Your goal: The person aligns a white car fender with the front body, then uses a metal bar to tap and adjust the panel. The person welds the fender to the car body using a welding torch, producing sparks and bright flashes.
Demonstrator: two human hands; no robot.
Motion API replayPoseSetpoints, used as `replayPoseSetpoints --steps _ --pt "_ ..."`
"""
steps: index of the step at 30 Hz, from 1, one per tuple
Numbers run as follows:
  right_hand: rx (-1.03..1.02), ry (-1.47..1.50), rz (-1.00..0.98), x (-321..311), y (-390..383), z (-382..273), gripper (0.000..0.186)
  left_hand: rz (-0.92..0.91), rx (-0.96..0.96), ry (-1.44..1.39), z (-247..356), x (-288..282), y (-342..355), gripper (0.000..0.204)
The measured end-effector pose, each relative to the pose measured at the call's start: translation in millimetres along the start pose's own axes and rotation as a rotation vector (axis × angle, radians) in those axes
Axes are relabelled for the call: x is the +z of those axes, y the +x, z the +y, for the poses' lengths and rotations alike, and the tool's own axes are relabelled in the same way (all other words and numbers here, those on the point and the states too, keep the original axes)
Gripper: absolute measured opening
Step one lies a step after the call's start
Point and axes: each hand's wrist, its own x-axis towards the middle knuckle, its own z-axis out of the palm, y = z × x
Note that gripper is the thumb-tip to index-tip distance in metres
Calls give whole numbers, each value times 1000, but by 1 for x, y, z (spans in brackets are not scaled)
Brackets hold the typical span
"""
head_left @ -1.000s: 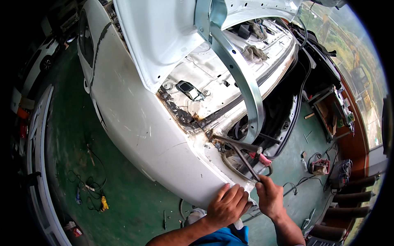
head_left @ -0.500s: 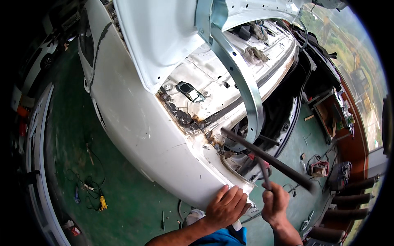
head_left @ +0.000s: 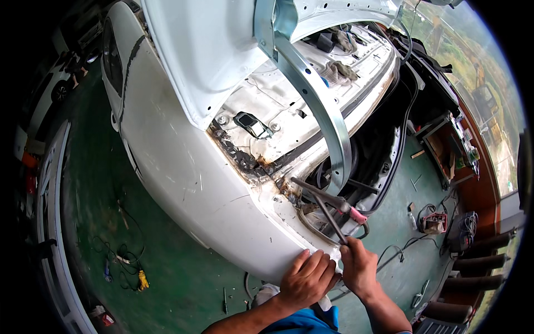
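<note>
R hand (head_left: 360, 268) closed round handle of a hammer (head_left: 330, 220), just off the panel's lower RH corner; handle slants up & L to a long dark head, whose L end is nr the rusty seam (head_left: 289, 192) at the boot opening's near corner. Can't tell if head touches metal. L hand (head_left: 307, 281) lies on lower edge of the white body panel (head_left: 189, 183), just L of R hand, fingers bent & side by side; can't tell if it grips underneath. Pink-handled tool (head_left: 357, 215) by the R end of hammer head. Curved metal arm (head_left: 320, 97) rises above the opening, w/ grey gloves (head_left: 339, 73) beyond, twd its far edge. Yellow plug (head_left: 143, 280) & cable on green floor (head_left: 172, 261), L of car.
</note>
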Motion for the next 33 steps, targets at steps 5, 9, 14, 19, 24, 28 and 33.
replayPoseSetpoints --steps 5,9,14,19,24,28,33 --pt "-24 59 43 -4 -2 -6 15 8 2 -10 -1 1 -2 24" --pt "-157 51 128 -20 -12 -13 17 3 -1 -4 -1 -1 -3 24" --pt "43 88 -2 -1 -6 -2 14 -21 22 -2 -1 1 -4 25" --pt "-37 112 106 -12 -12 -12 19 -3 -3 1 0 -1 -2 25" --pt "-19 38 19 -5 -8 1 22 -4 12 4 -1 1 -4 25" --pt "-94 34 67 -13 -10 -5 22 12 9 -8 0 -3 1 24" --pt "-48 76 47 -8 -9 -1 22 -2 17 -18 0 1 -2 24"
